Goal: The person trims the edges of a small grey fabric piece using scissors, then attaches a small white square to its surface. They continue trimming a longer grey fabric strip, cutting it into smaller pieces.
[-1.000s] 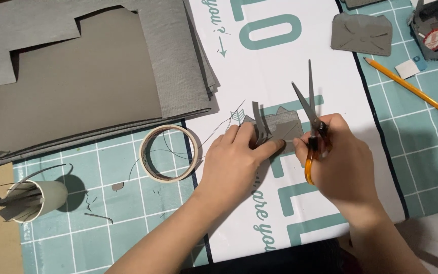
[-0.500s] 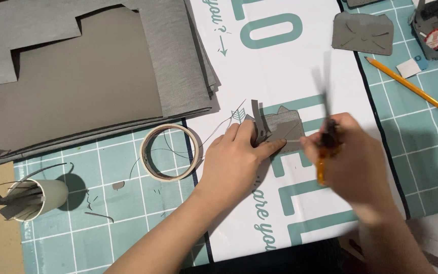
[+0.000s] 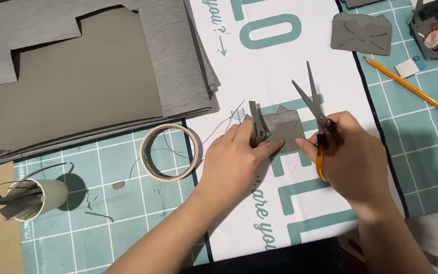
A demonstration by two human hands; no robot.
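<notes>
Left hand point(image 3: 234, 162) pinches a small grey piece of sheet material point(image 3: 280, 129) w/ a notched, bumpy top edge, thumb on its lower edge, fingers curled over its left side. The piece sits near centre of view, on a white printed sheet with teal lettering point(image 3: 280, 66). It's matte mid-grey, roughly rectangular; a narrow grey strip point(image 3: 254, 115) stands up from its left end, at 12 o'clock from the left-hand fingers. Can't tell if the strip is part of the piece.

Right hand point(image 3: 353, 160) is closed round the orange handles of a pair of steel scissors point(image 3: 316, 114); blades are spread in a V pointing to 11–12 o'clock, just at 3 o'clock of the grey piece, blade tips clear of it. The right index fingertip touches the piece's right edge.

At 9 o'clock from the left hand: a flat roll of pale tape point(image 3: 171, 152) on the teal gridded cutting mat point(image 3: 102, 203) covering the surface. Farther toward 8 o'clock, a white paper cup point(image 3: 44, 199) on its side w/ grey offcuts in it. At 10–11 o'clock, a stack of large grey sheets point(image 3: 87, 76). At 1–2 o'clock, another grey cut piece w/ creases point(image 3: 361, 33), a yellow pencil point(image 3: 411, 89), a small white eraser-like block point(image 3: 409, 67).
</notes>
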